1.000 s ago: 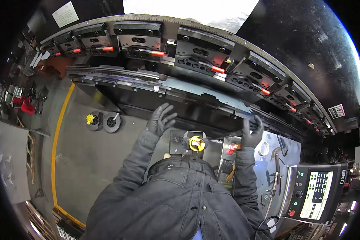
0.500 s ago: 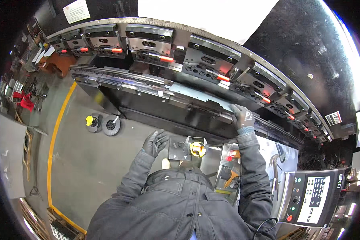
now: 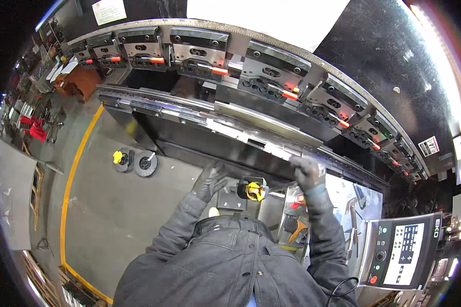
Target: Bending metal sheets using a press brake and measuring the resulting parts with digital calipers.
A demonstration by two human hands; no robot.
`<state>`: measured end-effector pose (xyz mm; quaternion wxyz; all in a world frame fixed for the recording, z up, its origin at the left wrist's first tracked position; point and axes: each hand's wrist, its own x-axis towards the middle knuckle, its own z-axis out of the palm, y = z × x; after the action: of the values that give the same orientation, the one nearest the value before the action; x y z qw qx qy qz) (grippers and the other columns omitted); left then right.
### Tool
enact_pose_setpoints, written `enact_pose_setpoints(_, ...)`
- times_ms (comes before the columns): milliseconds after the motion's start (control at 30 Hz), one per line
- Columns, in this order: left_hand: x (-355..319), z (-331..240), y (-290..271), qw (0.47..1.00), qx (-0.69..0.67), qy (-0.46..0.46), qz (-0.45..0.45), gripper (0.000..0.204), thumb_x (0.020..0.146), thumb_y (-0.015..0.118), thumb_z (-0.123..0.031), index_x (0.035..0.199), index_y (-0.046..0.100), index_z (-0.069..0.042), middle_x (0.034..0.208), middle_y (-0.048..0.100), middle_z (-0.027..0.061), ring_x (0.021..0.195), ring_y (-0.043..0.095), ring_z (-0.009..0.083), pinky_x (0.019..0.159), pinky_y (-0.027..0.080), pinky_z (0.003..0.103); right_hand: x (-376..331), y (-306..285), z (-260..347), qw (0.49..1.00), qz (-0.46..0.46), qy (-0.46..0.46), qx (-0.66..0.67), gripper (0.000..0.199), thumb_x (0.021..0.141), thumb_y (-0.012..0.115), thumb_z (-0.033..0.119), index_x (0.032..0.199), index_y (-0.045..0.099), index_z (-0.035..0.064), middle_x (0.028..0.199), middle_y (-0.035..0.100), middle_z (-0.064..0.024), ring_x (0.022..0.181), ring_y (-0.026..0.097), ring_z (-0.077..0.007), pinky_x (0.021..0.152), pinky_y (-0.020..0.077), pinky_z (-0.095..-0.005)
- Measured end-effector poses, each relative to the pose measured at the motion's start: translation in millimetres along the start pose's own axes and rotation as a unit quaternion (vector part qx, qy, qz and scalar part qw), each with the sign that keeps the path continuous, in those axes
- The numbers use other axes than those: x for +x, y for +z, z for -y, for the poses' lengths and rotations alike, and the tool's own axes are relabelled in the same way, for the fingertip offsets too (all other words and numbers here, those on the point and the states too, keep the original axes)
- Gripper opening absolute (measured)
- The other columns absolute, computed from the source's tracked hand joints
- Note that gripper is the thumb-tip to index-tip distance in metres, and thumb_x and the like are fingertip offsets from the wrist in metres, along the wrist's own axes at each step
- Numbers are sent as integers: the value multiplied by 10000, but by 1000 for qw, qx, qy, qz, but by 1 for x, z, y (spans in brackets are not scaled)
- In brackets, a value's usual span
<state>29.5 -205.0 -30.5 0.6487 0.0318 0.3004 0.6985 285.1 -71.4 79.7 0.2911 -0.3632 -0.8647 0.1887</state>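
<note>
My right hand (image 3: 308, 175), in a dark glove, is at the front edge of a press brake's lower bed (image 3: 174, 113). Its fingers are curled at the right end of a narrow shiny metal strip (image 3: 230, 131), which lies slantwise along the front of the bed; motion blurs both. My left hand (image 3: 210, 181), also gloved, hangs in front of the machine with its fingers apart and nothing in them. Above the bed runs a row of upper tool clamps (image 3: 197, 51) with red-orange handles.
A control panel (image 3: 402, 253) stands at the lower right, beside a table (image 3: 335, 199) with tools. An open tray (image 3: 294, 225) holds small tools near my right forearm. Below my left hand is a dark box (image 3: 232, 199) with a yellow roll (image 3: 254, 191). Two spools (image 3: 145, 163) lie on the floor.
My right hand has drawn back toward me, and the metal strip has shifted from between the tools to the bed's front edge. My left hand has moved up and to the right.
</note>
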Motion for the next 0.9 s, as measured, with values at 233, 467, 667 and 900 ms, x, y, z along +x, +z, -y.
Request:
enact_pose_setpoints(233,28,-23,90,967,100,122,199,210,694,621,-160,842,562,-24,700,570,31,589,508,120,549,439,214,-56,28,51,916,17,122,381,338,608,524,-38,942,576,-14,902,593,-108,812,557,-196,747,444,-283)
enact_pose_setpoints(467,41,-26,144,816,535,64,209,439,630,680,-185,980,514,20,838,581,108,676,541,182,628,441,248,-58,-50,42,878,158,300,338,538,696,545,21,1184,327,-38,1055,488,-168,837,533,-184,726,433,-205)
enact_pose_setpoints(667,50,-32,136,483,774,376,166,797,586,714,-247,1219,295,-3,1205,351,215,1041,421,305,865,362,362,-73,-9,30,732,-97,318,595,292,755,503,44,1031,443,-29,822,542,-121,621,529,-142,506,412,-189)
enact_pose_setpoints(900,19,-29,69,957,265,115,-3,542,743,591,-234,1166,341,-4,960,502,164,844,525,230,766,438,327,-68,42,-37,589,-194,417,664,233,822,450,109,1011,454,-28,677,525,-72,465,473,-89,354,359,-166)
